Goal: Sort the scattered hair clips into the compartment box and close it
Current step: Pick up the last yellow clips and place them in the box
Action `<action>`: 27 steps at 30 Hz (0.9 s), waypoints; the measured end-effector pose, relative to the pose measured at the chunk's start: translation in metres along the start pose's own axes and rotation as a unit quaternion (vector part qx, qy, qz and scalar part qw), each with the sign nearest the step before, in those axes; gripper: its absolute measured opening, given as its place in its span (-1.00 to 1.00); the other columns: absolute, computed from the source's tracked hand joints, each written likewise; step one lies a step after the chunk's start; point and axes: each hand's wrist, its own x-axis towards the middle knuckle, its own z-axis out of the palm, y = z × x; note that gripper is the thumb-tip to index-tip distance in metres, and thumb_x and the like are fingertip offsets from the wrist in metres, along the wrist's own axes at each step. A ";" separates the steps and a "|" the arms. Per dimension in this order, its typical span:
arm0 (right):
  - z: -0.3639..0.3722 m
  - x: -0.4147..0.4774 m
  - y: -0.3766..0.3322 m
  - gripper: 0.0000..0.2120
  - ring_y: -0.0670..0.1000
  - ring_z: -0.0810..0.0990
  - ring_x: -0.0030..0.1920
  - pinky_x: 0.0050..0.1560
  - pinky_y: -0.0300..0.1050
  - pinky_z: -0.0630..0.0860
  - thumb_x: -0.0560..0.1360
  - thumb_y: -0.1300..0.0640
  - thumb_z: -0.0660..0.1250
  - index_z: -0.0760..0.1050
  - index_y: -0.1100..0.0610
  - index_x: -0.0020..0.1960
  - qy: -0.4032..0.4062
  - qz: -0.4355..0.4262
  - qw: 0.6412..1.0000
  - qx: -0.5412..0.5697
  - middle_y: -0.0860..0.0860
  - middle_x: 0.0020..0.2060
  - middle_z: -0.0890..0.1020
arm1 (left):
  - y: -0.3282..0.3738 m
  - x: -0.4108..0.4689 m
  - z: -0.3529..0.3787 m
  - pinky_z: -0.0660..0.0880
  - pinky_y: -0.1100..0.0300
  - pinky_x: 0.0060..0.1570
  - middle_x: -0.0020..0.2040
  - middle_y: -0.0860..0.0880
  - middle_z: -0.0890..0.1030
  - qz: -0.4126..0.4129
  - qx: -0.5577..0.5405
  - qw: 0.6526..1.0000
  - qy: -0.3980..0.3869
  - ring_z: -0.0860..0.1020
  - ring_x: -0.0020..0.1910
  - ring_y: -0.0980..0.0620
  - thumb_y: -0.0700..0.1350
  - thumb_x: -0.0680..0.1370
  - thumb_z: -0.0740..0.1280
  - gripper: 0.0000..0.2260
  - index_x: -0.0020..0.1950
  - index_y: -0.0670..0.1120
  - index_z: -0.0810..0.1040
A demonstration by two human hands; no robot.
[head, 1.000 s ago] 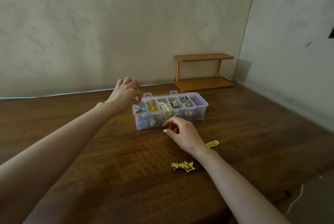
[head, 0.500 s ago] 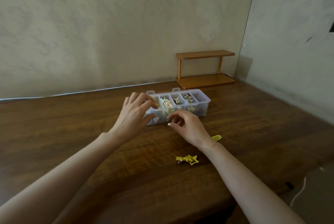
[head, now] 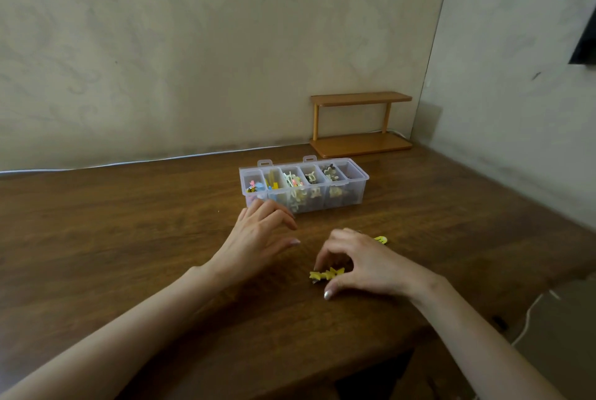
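A clear compartment box (head: 354,196) stands open on the brown wooden table (head: 113,238), with hair clips of several colours in its sections. My right hand (head: 364,266) arches over a yellow star clip (head: 325,275) lying on the table in front of the box, fingers curled round it and thumb tip on the wood beside it. A second yellow clip (head: 381,239) peeks out behind that hand. My left hand (head: 258,238) hovers with relaxed fingers just in front of the box's left end and holds nothing.
A small two-tier wooden shelf (head: 361,122) stands at the back right against the wall. A white cable (head: 129,162) runs along the table's far edge. The table's front edge drops off at the lower right, where another white cable (head: 532,309) hangs.
My right hand has pulled back from the box front toward me and come down over the star clip. My left hand has drawn away from the box's left end toward me.
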 end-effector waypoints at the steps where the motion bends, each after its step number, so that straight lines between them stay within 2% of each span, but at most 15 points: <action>1: 0.000 0.004 0.001 -0.72 -0.18 0.41 0.04 0.09 -0.10 0.47 0.34 -0.09 0.47 0.51 -0.13 0.02 0.012 -0.001 1.000 0.002 -0.16 0.00 0.45 | 0.000 0.000 0.001 0.33 0.10 0.18 0.11 0.11 0.47 -0.006 -0.004 1.000 -0.007 0.35 0.14 0.12 0.30 0.45 0.13 -0.60 0.06 0.05 0.50; 4: 0.001 0.023 0.002 -0.83 -0.14 0.42 -0.02 0.05 -0.09 0.45 0.39 -0.04 0.44 0.54 -0.07 -0.04 0.046 0.002 0.999 -0.011 -0.11 -0.05 0.48 | -0.002 0.000 0.004 0.29 0.20 0.16 0.11 0.14 0.44 -0.031 -0.016 0.999 -0.019 0.34 0.14 0.14 0.40 0.43 0.04 -0.51 0.07 0.09 0.48; 7: 0.005 0.044 0.002 -0.87 -0.09 0.44 -0.03 0.02 -0.08 0.45 0.42 -0.04 0.41 0.57 -0.02 -0.07 0.102 -0.003 0.995 -0.024 -0.08 -0.10 0.52 | -0.007 -0.005 0.008 0.36 0.20 0.10 0.09 0.15 0.44 -0.059 -0.021 0.998 -0.017 0.35 0.09 0.17 0.43 0.40 0.03 -0.48 0.07 0.10 0.48; 10: 0.012 0.054 0.001 -0.88 -0.11 0.47 -0.05 0.07 -0.06 0.44 0.46 0.01 0.39 0.59 0.02 -0.05 0.172 -0.009 0.985 0.008 -0.09 -0.12 0.58 | -0.008 -0.009 0.010 0.40 0.14 0.09 0.08 0.13 0.45 -0.073 -0.027 0.997 -0.017 0.36 0.06 0.15 0.32 0.41 0.13 -0.59 0.07 0.09 0.49; 14: 0.020 0.051 0.002 -0.86 -0.10 0.49 -0.01 0.15 -0.13 0.30 0.47 0.01 0.37 0.60 -0.02 0.01 0.238 -0.022 0.971 -0.002 -0.11 -0.10 0.60 | -0.002 -0.007 0.009 0.40 0.18 0.04 0.07 0.11 0.47 -0.076 -0.027 0.996 0.024 0.36 0.03 0.17 0.25 0.42 0.16 -0.63 0.05 0.05 0.50; 18: 0.023 0.048 0.000 -0.84 -0.12 0.48 0.00 0.11 -0.14 0.29 0.47 0.06 0.38 0.61 0.01 0.04 0.252 -0.032 0.967 0.026 -0.22 -0.12 0.54 | 0.006 -0.006 0.009 0.41 0.17 0.03 0.06 0.09 0.49 -0.064 -0.022 0.997 0.048 0.38 0.06 0.15 0.15 0.45 0.22 -0.71 0.03 0.02 0.52; 22: 0.023 0.047 0.001 -0.83 -0.11 0.48 -0.05 0.04 -0.13 0.32 0.42 0.06 0.43 0.59 -0.03 0.02 0.289 -0.020 0.957 0.027 -0.21 -0.17 0.57 | 0.003 -0.007 0.009 0.45 0.12 -0.05 0.00 0.07 0.51 -0.085 -0.003 0.993 0.085 0.41 0.00 0.12 0.12 0.47 0.21 -0.75 0.00 0.01 0.51; 24: 0.020 0.045 0.006 -0.79 -0.10 0.45 -0.06 -0.01 -0.18 0.33 0.39 0.00 0.45 0.57 -0.05 0.01 0.273 -0.005 0.962 -0.003 -0.16 -0.15 0.58 | 0.002 -0.008 0.008 0.47 0.07 -0.07 -0.01 0.05 0.52 -0.110 0.000 0.987 0.114 0.43 -0.03 0.09 0.04 0.48 0.30 -0.83 -0.01 -0.02 0.52; 27: 0.016 0.041 0.012 -0.72 -0.13 0.44 -0.06 -0.09 -0.24 0.32 0.34 -0.12 0.46 0.55 -0.07 0.00 0.196 0.040 0.980 -0.018 -0.15 -0.15 0.52 | 0.002 -0.008 0.004 0.49 0.05 -0.09 -0.03 0.03 0.53 -0.151 0.001 0.976 0.160 0.45 -0.05 0.07 -0.08 0.44 0.40 -0.86 -0.03 -0.05 0.52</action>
